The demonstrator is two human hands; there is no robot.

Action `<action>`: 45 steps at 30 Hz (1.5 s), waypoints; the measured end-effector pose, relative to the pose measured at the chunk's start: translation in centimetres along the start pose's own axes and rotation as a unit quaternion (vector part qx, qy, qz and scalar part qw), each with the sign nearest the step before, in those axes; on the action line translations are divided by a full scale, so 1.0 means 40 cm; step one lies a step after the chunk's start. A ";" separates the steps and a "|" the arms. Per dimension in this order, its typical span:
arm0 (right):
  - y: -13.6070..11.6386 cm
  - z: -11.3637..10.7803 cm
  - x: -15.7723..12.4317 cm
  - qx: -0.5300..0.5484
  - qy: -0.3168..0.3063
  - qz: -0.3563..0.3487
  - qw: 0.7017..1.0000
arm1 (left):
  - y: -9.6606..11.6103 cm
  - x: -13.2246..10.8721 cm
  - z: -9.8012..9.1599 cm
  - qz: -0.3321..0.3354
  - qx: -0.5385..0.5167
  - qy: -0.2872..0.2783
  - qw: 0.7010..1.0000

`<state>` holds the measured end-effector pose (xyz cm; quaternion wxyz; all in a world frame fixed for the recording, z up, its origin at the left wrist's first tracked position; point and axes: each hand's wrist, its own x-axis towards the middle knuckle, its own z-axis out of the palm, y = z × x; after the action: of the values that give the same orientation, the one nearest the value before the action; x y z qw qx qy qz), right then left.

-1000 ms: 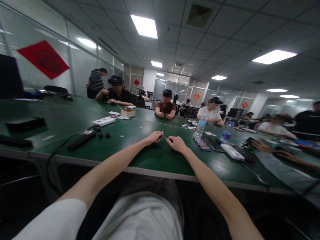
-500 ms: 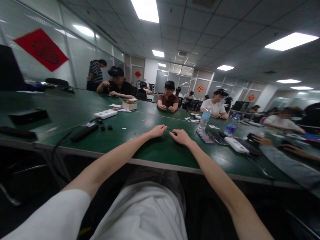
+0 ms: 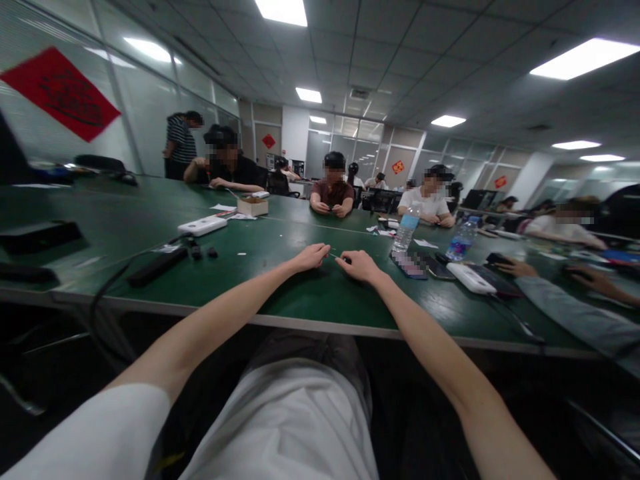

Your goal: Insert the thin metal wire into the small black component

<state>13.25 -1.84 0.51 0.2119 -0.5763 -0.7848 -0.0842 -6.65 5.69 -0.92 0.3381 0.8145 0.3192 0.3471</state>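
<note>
Both my arms reach out over a green table [image 3: 280, 293]. My left hand [image 3: 311, 256] rests on it with fingers curled in a pinch on one end of a thin pale wire-like piece [image 3: 333, 255]. My right hand [image 3: 358, 265] is close beside it, fingers curled, pinching a small dark part at the other end. The piece is too small to name. The hands are a few centimetres apart.
On the left of the table lie a white power strip [image 3: 202, 226], a black bar with cable [image 3: 153, 266] and a small cardboard box [image 3: 253, 206]. Two water bottles [image 3: 405, 228], phones and a white device [image 3: 470, 278] are at right. A co-worker's hand [image 3: 515, 269] lies at right; several people sit opposite.
The view has tilted and shifted a little; my hands have kept their pinched hold and stayed close together on the table.
</note>
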 end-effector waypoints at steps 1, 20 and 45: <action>-0.002 -0.002 -0.002 -0.002 0.001 0.001 1.000 | 0.000 0.000 0.000 0.001 0.001 0.001 1.000; -0.010 -0.005 -0.005 0.014 0.001 -0.002 1.000 | -0.019 0.012 0.000 0.007 -0.006 0.000 1.000; -0.014 -0.015 -0.005 -0.019 -0.013 -0.002 1.000 | -0.017 0.014 -0.004 0.001 -0.026 -0.023 0.999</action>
<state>12.94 -2.42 1.01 0.1909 -0.5799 -0.7866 -0.0923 -6.67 6.56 -1.15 0.3658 0.8135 0.3018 0.3368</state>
